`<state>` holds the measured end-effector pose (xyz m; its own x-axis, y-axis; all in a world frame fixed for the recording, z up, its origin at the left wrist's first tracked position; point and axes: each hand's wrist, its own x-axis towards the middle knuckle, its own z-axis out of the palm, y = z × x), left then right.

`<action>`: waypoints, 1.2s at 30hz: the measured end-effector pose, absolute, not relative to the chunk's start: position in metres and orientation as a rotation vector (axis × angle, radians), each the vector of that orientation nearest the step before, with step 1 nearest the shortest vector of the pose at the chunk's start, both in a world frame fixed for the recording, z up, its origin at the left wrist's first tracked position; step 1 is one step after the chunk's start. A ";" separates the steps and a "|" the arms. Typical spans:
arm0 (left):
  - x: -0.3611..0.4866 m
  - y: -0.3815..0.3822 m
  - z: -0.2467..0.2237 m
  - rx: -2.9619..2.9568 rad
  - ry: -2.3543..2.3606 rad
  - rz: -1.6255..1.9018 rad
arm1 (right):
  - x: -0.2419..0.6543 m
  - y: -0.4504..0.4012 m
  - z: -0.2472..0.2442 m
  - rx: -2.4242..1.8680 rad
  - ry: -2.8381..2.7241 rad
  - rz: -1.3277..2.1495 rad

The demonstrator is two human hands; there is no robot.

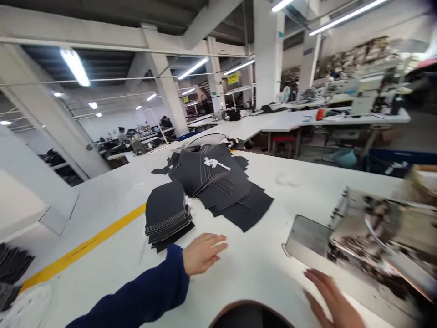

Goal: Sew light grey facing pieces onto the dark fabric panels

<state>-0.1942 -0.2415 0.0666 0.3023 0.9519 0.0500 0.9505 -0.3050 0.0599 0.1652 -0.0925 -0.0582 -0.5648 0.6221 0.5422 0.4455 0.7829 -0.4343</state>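
Note:
My left hand (203,253) rests flat on the white sewing table (239,269), fingers apart, holding nothing, just in front of a stack of dark grey cut fabric pieces (166,214). Behind that stack lies a larger spread pile of dark fabric panels (218,187) with a white paper strip (215,163) on top. My right hand (329,298), blurred and empty, is at the table's lower right, close to the metal plate (306,236) of a sewing machine (378,232). A dark curved piece (250,316) shows at the bottom edge.
A yellow tape line (85,246) runs along the table's left side, past dark fabric stacks (12,269) at the left edge. Further off stand long white worktables, columns, sewing machines and a person (122,134) at a workstation.

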 end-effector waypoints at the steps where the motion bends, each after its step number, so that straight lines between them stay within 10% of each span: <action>1: -0.218 -0.251 0.075 2.477 1.980 0.150 | 0.128 -0.079 -0.046 -0.642 -2.336 0.245; 7: -0.353 -0.294 0.090 1.854 2.782 0.196 | -0.110 -0.026 0.024 -0.267 -2.624 -0.098; 17: -0.390 -0.291 0.069 1.450 2.791 0.090 | -0.348 -0.003 0.039 -0.096 -2.783 -0.506; 36: -0.411 -0.311 0.085 1.638 2.553 0.282 | -0.222 0.091 0.093 -0.148 -3.033 -0.882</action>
